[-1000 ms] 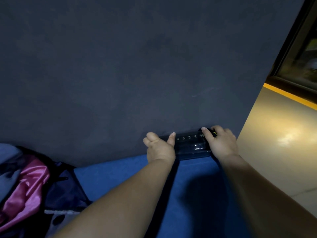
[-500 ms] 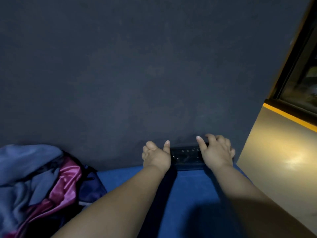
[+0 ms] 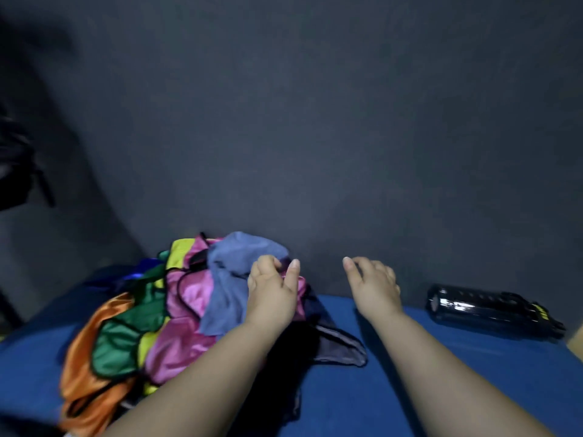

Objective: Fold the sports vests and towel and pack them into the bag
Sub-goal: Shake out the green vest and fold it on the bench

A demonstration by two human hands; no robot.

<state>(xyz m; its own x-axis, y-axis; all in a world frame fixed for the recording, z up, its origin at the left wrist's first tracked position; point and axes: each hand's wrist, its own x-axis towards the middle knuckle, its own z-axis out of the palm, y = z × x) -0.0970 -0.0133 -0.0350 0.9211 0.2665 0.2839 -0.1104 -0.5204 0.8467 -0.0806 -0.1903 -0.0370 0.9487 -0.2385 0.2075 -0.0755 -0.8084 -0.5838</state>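
Observation:
A heap of shiny sports vests lies on the blue surface: pink (image 3: 186, 310), green (image 3: 126, 339), orange (image 3: 91, 367) and yellow (image 3: 178, 253). On top is a blue-grey towel (image 3: 227, 279). My left hand (image 3: 273, 288) lies on the towel's right edge, its fingers curled into the cloth. A dark bag (image 3: 340, 345) shows from under the heap on the right, mostly covered. My right hand (image 3: 373, 283) hovers to the right of the heap, fingers loose, holding nothing.
A black bottle (image 3: 492, 309) lies on its side at the right end of the blue surface (image 3: 473, 373), against the dark grey wall (image 3: 315, 121). A black object (image 3: 15, 171) hangs at the far left edge.
Both hands have let go of the black bottle and moved left. The view swung left, so the heap is central. My left hand has come down on the towel.

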